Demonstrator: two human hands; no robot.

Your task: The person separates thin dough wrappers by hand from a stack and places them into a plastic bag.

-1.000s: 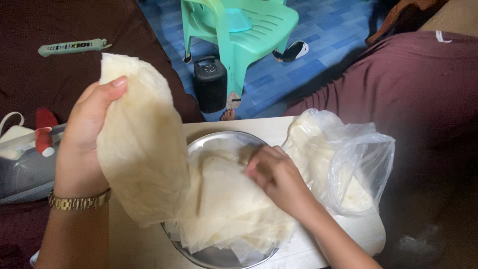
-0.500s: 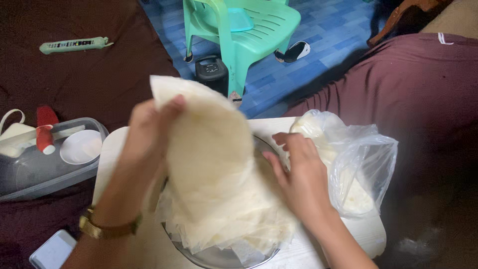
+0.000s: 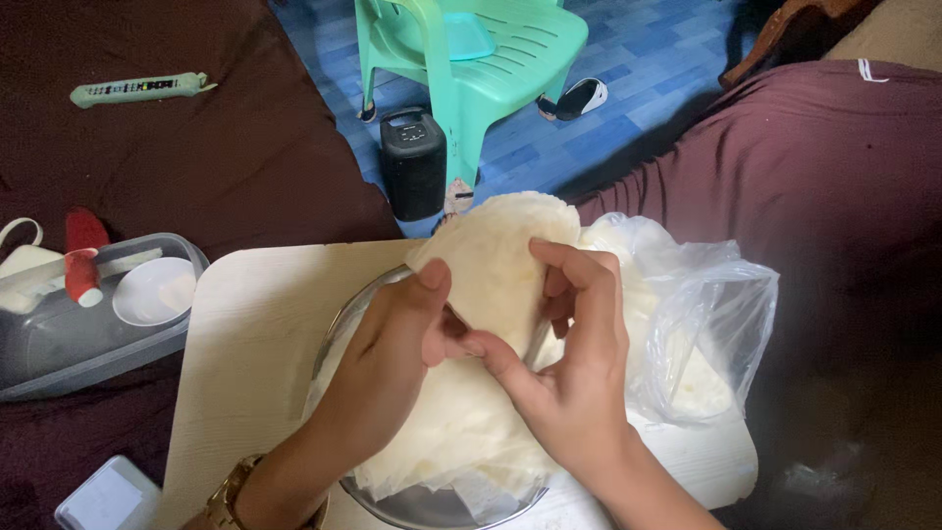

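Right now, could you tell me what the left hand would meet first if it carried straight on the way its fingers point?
Probably the pale round wrapper that the left hand already pinches; beyond it, the clear plastic bag, though depth is unclear.

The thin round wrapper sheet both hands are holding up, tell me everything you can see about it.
The wrapper sheet is pale cream, thin and slightly translucent, with a rounded upper edge, and looks soft and pliable like dough or rice paper. It stands raised and curved above a stack of like sheets in a round metal tray. The left hand pinches it with the thumb on its face; the right hand curls fingers over its right edge. Its lower part is hidden behind the hands.
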